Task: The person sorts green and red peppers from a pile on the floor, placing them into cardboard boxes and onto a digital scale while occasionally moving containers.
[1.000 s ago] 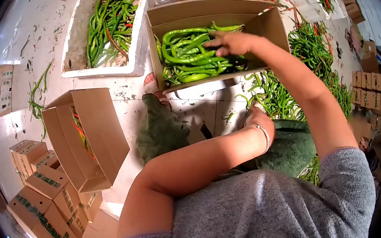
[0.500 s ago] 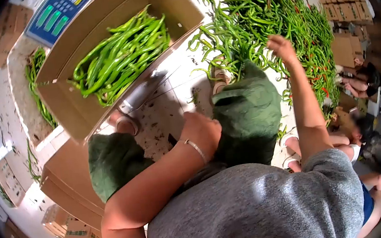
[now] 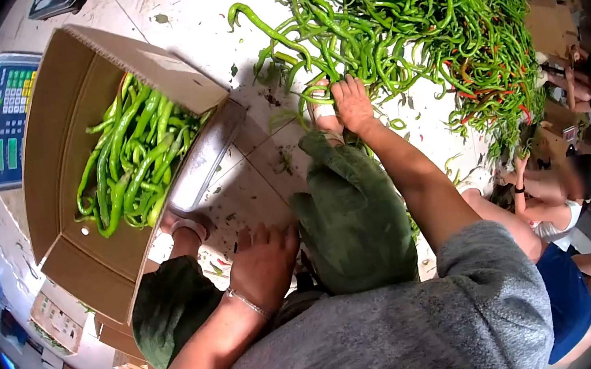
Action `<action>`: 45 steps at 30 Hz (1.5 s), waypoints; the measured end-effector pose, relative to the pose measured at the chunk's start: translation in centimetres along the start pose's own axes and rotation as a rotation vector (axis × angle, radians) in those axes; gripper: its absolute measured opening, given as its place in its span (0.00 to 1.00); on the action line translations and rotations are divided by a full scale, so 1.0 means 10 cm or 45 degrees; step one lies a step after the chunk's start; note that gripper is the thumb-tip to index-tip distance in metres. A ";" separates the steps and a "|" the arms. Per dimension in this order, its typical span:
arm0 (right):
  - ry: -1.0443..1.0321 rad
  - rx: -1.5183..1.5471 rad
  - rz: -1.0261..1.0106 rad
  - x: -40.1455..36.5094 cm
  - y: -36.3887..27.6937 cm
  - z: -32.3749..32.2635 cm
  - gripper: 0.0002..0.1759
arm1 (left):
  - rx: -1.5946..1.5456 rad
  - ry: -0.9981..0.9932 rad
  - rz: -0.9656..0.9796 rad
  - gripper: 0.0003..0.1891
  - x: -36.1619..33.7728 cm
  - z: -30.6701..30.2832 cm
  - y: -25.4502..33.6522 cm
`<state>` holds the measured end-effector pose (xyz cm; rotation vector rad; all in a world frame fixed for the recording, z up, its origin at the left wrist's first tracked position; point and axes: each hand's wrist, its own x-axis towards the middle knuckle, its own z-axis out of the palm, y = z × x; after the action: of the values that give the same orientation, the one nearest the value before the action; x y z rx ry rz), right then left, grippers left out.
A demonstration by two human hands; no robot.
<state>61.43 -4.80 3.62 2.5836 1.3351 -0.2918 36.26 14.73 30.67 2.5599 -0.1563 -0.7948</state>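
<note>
My left hand (image 3: 267, 262), with a bracelet at the wrist, is over the floor between my knees, its fingers somewhat apart and nothing visible in it. My right hand (image 3: 354, 106) reaches to the near edge of a large pile of green peppers (image 3: 374, 42). Its fingers are stretched out at the peppers beside my foot, with their tips partly among them. At the left, a tilted open cardboard box (image 3: 53, 192) holds a heap of long green peppers (image 3: 133, 156).
A scale with a keypad (image 3: 11, 120) stands left of the box. Under the box is a metal-looking surface (image 3: 207, 158). Red peppers (image 3: 476, 92) are mixed into the pile's right side. Two people (image 3: 563, 203) sit at the right, near stacked cartons (image 3: 549, 24).
The view has shifted left and turned. My right hand has come down from above the pile to its near edge. My left hand has opened from a closed shape.
</note>
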 end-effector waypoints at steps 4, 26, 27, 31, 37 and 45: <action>-0.067 0.310 -0.046 0.04 0.18 -0.10 0.19 | 0.006 -0.105 -0.074 0.20 0.08 -0.09 0.01; -0.597 0.547 0.702 1.19 0.07 -0.40 0.25 | 0.030 -0.056 -0.048 0.22 0.16 -0.09 -0.04; -0.493 0.477 0.714 1.15 -0.03 -0.18 0.24 | 0.030 -0.054 -0.040 0.22 0.16 -0.09 -0.04; -0.310 0.507 0.643 1.03 0.05 -0.20 0.22 | 0.054 -0.066 -0.014 0.22 0.17 -0.13 -0.07; 0.173 0.621 0.653 0.70 0.36 -0.65 0.21 | 0.059 -0.027 -0.008 0.22 0.15 -0.21 -0.07; 0.008 0.872 0.630 1.05 0.46 -0.23 0.27 | -0.006 -0.167 -0.047 0.29 0.15 -0.21 -0.03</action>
<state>71.32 1.39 3.46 3.3472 0.6034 -0.7509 38.70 15.45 31.31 2.5133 -0.1481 -0.9766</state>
